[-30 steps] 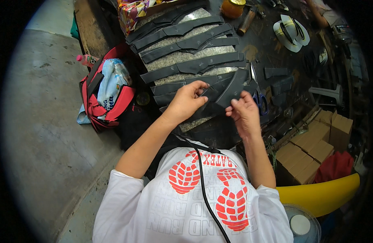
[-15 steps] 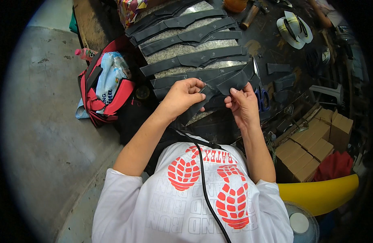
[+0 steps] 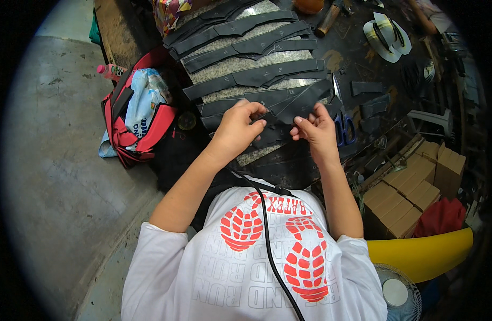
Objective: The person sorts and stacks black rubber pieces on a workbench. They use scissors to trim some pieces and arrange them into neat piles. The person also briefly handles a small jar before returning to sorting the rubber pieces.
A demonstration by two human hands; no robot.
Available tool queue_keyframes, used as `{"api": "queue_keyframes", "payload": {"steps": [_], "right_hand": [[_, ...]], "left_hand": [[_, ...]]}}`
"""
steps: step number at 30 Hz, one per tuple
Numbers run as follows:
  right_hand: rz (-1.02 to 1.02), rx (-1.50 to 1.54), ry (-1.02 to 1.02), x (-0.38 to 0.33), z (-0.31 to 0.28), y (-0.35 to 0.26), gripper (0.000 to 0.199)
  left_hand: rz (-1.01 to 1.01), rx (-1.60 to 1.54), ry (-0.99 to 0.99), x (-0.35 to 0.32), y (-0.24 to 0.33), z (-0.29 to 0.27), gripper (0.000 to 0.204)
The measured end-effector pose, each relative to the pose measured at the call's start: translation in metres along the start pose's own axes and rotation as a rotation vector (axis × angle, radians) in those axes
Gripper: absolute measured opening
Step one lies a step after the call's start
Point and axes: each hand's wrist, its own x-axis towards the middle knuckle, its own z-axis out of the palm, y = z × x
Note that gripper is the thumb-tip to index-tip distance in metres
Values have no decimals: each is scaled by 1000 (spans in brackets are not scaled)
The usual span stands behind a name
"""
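My left hand pinches a corner of a dark, leather-like piece with thumb and fingers. The piece slants up to the right over other dark strips on the table. My right hand is at its lower edge, fingers curled and thumb bent in; whatever sits between them is hidden. Several rows of long, notched dark strips with small pale marks lie beyond my hands on a speckled stone slab. Blue-handled scissors rest just right of my right hand, blades pointing away.
Left of the table sits a red and black bag with a pink-capped bottle beside it. Small dark offcuts and white curved pieces lie to the right. Cardboard boxes, a yellow curved surface and a fan stand lower right.
My right thumb has slid down off the face of the dark piece to its lower edge. The piece now lies flatter, and a dangling end below my left hand no longer shows.
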Motion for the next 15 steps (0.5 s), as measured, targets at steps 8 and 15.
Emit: {"api": "queue_keyframes", "payload": {"steps": [8,15], "right_hand": [[2,-1029,166,-12,-10,-14,38],[-351,-992,82,28,-25,-73,32]], "left_hand": [[354,743,294,-4,4,4,39],[415,774,352,-5,20,2,36]]}}
